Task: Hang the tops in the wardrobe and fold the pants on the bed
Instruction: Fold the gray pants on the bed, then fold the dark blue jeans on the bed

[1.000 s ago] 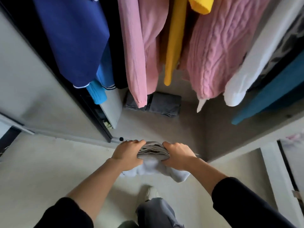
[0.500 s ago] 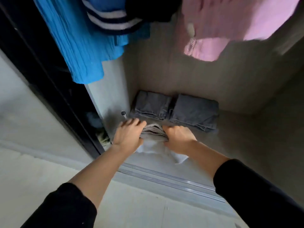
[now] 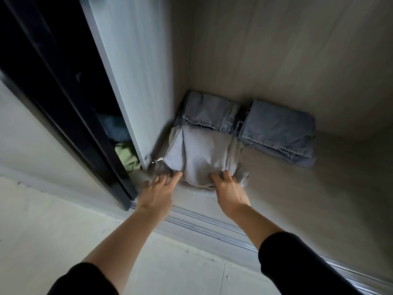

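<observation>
Three folded pairs are lying on the wardrobe floor (image 3: pixel 319 179): the corner jeans (image 3: pixel 208 111) and the neighbouring jeans (image 3: pixel 276 128) at its back-left corner, the grey pants (image 3: pixel 202 154) in front, touching both. The left hand (image 3: pixel 157 192) and right hand (image 3: pixel 230 190), fingers nearly straight and gripping nothing, are pressing on the grey pants' near edge. Folding is looking largely done; the tops are sitting out of view.

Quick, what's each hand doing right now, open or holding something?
Left hand: open, fingertips touching the grey pants.
Right hand: open, fingers resting on the pants' near edge.
</observation>
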Available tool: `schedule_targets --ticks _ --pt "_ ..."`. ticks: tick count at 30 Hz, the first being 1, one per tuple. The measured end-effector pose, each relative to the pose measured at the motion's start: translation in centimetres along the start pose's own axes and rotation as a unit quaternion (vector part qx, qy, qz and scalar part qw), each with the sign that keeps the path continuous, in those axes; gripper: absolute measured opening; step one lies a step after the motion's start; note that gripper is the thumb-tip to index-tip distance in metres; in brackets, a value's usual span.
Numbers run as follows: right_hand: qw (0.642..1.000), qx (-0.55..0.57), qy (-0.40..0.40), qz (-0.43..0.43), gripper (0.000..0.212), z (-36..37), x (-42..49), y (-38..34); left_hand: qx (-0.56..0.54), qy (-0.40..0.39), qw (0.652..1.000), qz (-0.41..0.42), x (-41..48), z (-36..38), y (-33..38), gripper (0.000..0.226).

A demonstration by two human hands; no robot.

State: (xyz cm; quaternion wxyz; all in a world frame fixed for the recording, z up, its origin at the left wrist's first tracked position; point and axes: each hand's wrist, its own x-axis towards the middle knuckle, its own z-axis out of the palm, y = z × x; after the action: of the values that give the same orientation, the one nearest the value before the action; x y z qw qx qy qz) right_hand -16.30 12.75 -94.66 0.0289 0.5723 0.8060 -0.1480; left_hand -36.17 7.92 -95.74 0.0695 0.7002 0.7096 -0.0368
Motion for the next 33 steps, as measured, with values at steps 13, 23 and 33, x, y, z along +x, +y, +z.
schedule_targets --ticks 13,23,33 --pt "0.989 0.106 -0.09 0.048 0.054 -13.5 -8.6 -4.5 -0.112 -0.064 0.991 -0.037 -6.3 -15.5 2.6 0.062" --pt "0.982 0.139 -0.068 0.112 0.048 -40.3 -27.7 -11.0 -0.141 -0.093 0.986 0.008 -19.8 -44.1 9.2 0.04" --pt "0.954 0.162 0.028 0.249 0.055 -57.6 -45.2 -11.3 -0.121 -0.106 0.971 0.177 -29.3 -62.5 18.7 0.045"
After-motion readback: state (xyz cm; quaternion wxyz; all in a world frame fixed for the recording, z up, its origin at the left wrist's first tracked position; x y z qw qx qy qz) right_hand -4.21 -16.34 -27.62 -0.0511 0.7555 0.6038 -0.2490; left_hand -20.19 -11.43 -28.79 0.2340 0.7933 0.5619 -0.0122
